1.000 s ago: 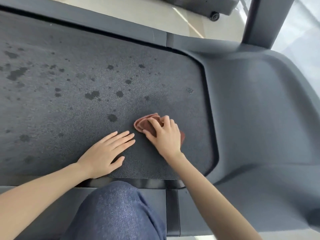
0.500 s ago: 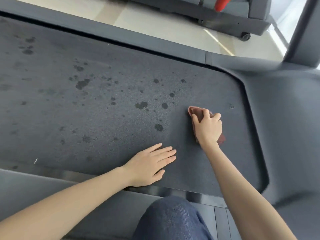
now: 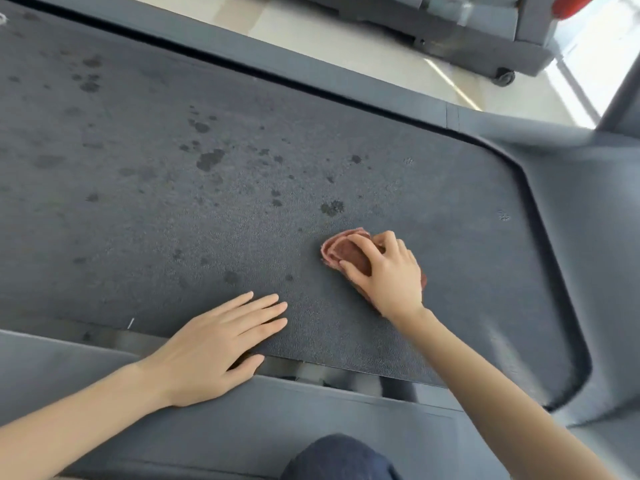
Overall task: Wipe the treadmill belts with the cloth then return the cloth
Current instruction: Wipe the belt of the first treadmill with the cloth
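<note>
A reddish-brown cloth [image 3: 341, 252] is seen bunched on the dark, textured treadmill belt [image 3: 242, 220], toward the belt's right end and short of the grey front cover [image 3: 595, 244]. The cloth is pressed onto the belt by the right hand [image 3: 391, 275]. Its fingers [image 3: 365, 245] are bent over the top of the bundle and the thumb is laid against the near edge, so the fabric is gripped between them. Part of the cloth is hidden under the palm, and a small corner shows beside the wrist. The left hand [image 3: 214, 348] is laid palm down on the near edge of the belt, its fingers [image 3: 263, 310] straight and close together, the thumb spread along the belt's border. Nothing is held by it. The two hands are apart, the left one lying nearer the person. Dark spots [image 3: 209, 159] are scattered over the belt to the left of the cloth and beyond it, the nearest cluster just past the cloth. A grey near rail [image 3: 242, 427] and a far rail [image 3: 311, 81] are seen along the belt's edges. A knee [image 3: 341, 459] in blue denim is visible at the bottom. Beyond the far rail, a pale floor [image 3: 346, 46] and the base of another machine [image 3: 485, 39] with a small wheel [image 3: 504, 77] are seen.
</note>
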Motion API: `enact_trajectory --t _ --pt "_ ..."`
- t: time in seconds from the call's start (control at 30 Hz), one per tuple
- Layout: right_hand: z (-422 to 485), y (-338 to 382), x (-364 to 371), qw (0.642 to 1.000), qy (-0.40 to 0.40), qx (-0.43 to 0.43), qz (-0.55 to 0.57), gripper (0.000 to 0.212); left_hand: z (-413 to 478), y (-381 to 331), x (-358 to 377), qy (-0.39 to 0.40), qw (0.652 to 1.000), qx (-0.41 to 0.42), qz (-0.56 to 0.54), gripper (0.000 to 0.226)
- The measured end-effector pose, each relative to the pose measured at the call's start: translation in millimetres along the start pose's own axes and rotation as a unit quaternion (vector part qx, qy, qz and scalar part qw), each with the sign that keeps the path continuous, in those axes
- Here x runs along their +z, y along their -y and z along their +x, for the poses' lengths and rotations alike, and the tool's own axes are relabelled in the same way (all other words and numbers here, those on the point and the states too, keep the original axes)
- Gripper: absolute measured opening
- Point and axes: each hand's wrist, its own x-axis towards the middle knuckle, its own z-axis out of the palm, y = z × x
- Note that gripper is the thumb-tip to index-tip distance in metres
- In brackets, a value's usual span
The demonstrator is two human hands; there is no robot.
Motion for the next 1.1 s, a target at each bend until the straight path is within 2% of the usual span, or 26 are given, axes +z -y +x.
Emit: enact_trajectory --t 0.07,0.13,0.17,0.23,0.37,0.5,0.57,0.63,0.7,0.8,0.87,0.97,1.1 --pt "34 -22 5 0.993 0.013 0.116 -0.031 0.042 -1 0 1 -0.016 1.0 0.008 -0.009 0.05" --pt "73 -27 15 0.971 0.021 0.236 -0.036 0.044 -1 1 4 -0.031 0.999 0.018 -0.01 0.049" --pt "89 -21 21 0.963 0.018 0.267 -0.037 0.044 -1 3 5 -0.034 0.999 0.02 -0.014 0.049" --pt "104 3 32 0.97 0.012 0.238 -0.049 0.045 -1 4 7 -0.036 0.999 0.02 -0.024 0.049" --pt "80 60 37 0.999 0.013 0.037 -0.002 0.044 -2 5 8 -0.034 0.999 0.028 -0.024 0.051" --pt "18 39 12 0.996 0.013 -0.083 0.029 0.044 -2 5 6 -0.022 0.999 0.028 -0.024 0.052" --pt "-8 1 -2 0.998 0.007 -0.058 -0.004 0.045 -2 6 6 -0.026 0.999 0.028 -0.02 0.052" --pt "-13 -33 -11 0.998 0.003 0.059 -0.032 0.042 -2 5 7 -0.027 0.999 0.034 -0.018 0.052" --pt "7 -50 -7 0.982 -0.007 0.185 -0.043 0.041 -1 6 7 -0.028 0.999 0.041 -0.015 0.051" --pt "51 -41 8 0.959 -0.021 0.276 -0.059 0.043 -2 6 7 -0.02 0.999 0.046 -0.019 0.051" --pt "67 -20 17 0.965 -0.017 0.257 -0.059 0.044 -2 7 6 -0.022 0.999 0.046 -0.015 0.051" --pt "58 26 20 0.988 -0.002 0.148 -0.045 0.044 -3 6 6 -0.024 0.999 0.049 0.002 0.049" --pt "8 77 10 1.0 -0.011 0.029 0.003 0.043 -7 7 4 -0.024 0.998 0.057 0.008 0.048"
